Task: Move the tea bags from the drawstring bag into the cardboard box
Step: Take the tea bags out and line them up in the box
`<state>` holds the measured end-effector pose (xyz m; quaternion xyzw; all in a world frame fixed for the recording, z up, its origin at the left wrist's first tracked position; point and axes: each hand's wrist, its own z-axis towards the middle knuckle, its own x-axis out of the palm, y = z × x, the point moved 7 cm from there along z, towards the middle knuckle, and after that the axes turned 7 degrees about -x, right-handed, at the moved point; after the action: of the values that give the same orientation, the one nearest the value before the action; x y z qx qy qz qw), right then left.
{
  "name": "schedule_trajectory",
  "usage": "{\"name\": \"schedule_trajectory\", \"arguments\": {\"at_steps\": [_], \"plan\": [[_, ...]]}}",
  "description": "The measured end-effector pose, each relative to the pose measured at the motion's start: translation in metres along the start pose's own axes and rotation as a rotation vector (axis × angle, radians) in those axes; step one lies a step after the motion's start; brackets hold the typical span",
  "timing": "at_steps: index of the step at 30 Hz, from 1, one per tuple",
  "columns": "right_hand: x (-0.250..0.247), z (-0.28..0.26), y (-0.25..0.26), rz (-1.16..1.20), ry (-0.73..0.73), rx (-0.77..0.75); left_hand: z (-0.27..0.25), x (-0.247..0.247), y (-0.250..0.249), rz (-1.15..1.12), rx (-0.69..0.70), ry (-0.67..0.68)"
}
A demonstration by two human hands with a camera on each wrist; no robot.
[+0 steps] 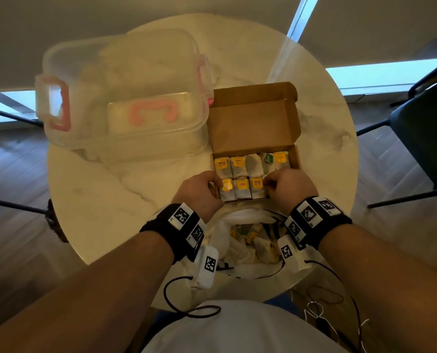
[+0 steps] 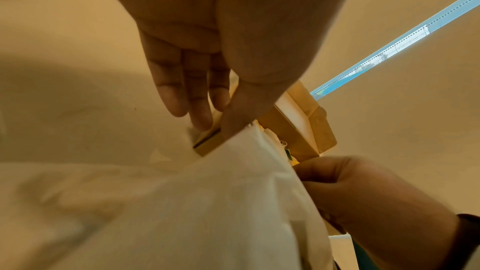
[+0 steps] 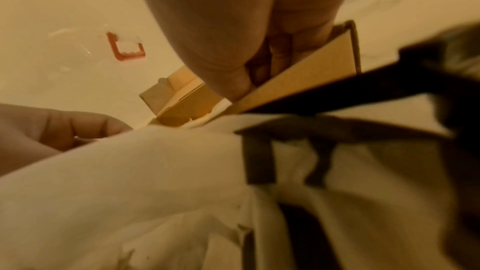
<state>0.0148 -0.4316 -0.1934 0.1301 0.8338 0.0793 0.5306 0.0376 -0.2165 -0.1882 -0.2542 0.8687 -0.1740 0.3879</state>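
Brown cardboard box, lid open, mid-table, two rows of paper tea bags inside. Left hand grasping near-left corner; right hand curled over near-right corner, grip content indiscernible. White drawstring bag at near edge, more tea bags inside. Step: settling near row. Next, probably: fetch another.

An open brown cardboard box sits on a round pale marble table, its lid folded back and lying flat on the far side. Inside, tea bags lie in two rows: five along the far row, most with yellow tags and one with a green tag, and three yellow-tagged ones visible in the near row. Just beside the box's near wall, at the table's near edge, lies a white drawstring bag with dark cords, its mouth open and facing up. More tea bags with yellow tags lie jumbled inside it.
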Motion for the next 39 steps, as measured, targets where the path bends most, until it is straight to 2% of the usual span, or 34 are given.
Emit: {"name": "schedule_trajectory", "arguments": {"at_steps": [2,4,6,8,10,12,14,16,18,21,23,25,28,36,39], "plan": [[-0.002,0.000,-0.001,0.016,0.019,-0.005,-0.004,-0.002,0.001,-0.017,0.001,-0.013],[-0.010,-0.004,-0.002,0.076,-0.035,-0.046,-0.014,-0.007,0.005,-0.069,0.000,-0.028],[-0.024,-0.016,-0.001,0.155,-0.116,-0.129,-0.029,-0.010,0.010,-0.099,0.015,-0.035],[-0.035,-0.035,0.005,0.218,-0.134,-0.224,-0.048,-0.010,0.016,-0.046,0.033,-0.016],[-0.035,-0.055,0.012,0.282,-0.053,-0.275,-0.068,-0.004,0.023,0.012,0.062,0.026],[-0.021,-0.072,0.023,0.299,0.097,-0.305,-0.085,0.009,0.028,0.016,0.101,0.096],[0.001,-0.085,0.036,0.222,0.238,-0.363,-0.100,0.021,0.031,0.042,0.135,0.144],[0.019,-0.092,0.049,0.133,0.294,-0.450,-0.110,0.030,0.028,0.098,0.159,0.127],[0.032,-0.097,0.064,0.097,0.277,-0.619,-0.114,0.036,0.026,0.149,0.123,0.091],[0.051,-0.103,0.078,-0.056,0.306,-0.900,-0.113,0.040,0.037,0.219,-0.017,0.008],[0.061,-0.102,0.078,-0.169,0.342,-1.001,-0.111,0.039,0.044,0.243,-0.074,-0.050],[0.068,-0.100,0.076,-0.277,0.359,-1.048,-0.111,0.039,0.046,0.234,-0.093,-0.078],[0.077,-0.095,0.075,-0.348,0.347,-1.077,-0.109,0.042,0.040,0.230,-0.042,-0.084],[0.074,-0.087,0.088,-0.289,0.209,-1.077,-0.108,0.040,0.043,0.149,0.025,-0.082],[0.074,-0.092,0.090,-0.267,0.150,-1.156,-0.108,0.039,0.045,0.139,0.014,-0.069]]}}
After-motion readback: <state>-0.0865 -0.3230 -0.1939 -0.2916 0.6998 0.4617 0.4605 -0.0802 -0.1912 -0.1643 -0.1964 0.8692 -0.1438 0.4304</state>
